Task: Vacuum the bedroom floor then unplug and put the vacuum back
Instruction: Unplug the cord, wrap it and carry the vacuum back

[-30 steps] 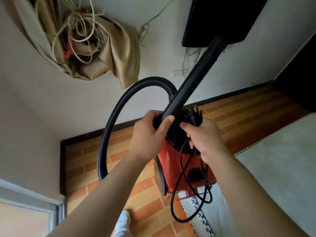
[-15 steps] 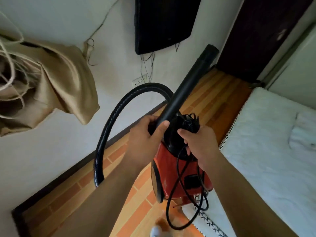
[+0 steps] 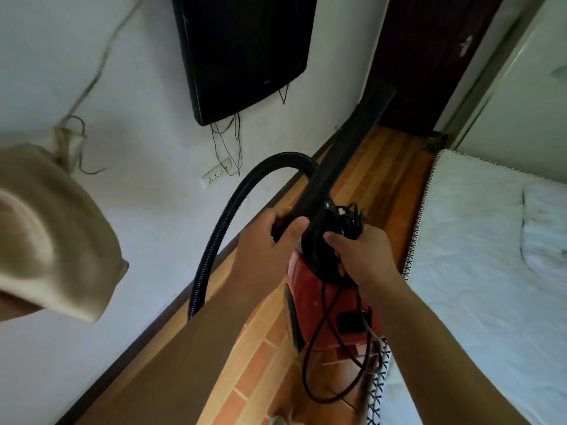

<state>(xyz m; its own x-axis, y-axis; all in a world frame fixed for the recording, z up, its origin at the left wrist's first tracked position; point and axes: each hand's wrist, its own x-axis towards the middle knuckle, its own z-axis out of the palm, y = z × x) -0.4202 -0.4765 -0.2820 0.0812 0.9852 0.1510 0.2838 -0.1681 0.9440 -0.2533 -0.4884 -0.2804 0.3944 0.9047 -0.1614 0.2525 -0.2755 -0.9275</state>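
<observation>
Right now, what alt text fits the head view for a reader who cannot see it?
A person holds a red vacuum with both hands: the left hand grips its black tube, the right hand grips the coiled cord at its top. A bed lies to the right; a dark television hangs on the wall ahead.

The left hand [image 3: 270, 240] and right hand [image 3: 365, 253] are bare. The left forearm [image 3: 211, 335] and right forearm [image 3: 445, 348] are bare too, uncovered skin running from each wrist down to the lower edge of the view. At the very bottom shows the pale grey-white toe of a foot [image 3: 277, 420], blurred; whether it wears a sock or a shoe cannot be told.
</observation>
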